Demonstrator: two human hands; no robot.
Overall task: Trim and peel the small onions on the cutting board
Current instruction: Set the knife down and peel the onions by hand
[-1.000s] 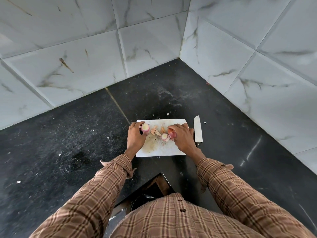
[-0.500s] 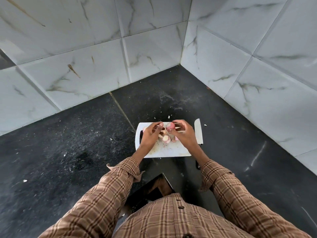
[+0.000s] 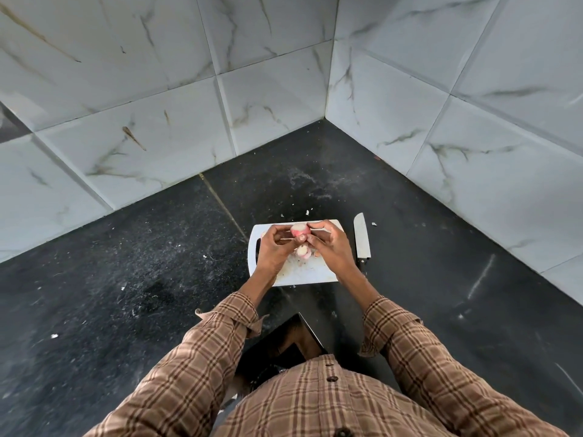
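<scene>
A white cutting board lies on the black counter in the corner. Above its far half, my left hand and my right hand meet around one small pink onion, fingertips of both pinching it. Below the hands, other small onions and bits of peel rest on the board, partly hidden by my fingers. A knife lies flat just right of the board, blade pointing away from me.
Marble-patterned wall tiles close the corner behind and to the right of the board. Small scraps of peel lie on the dark counter. The counter's inner corner edge is right in front of my body.
My hands were apart, each on an onion on the board. They have come together and lifted one pink onion above the board's far half. The knife has stayed put.
</scene>
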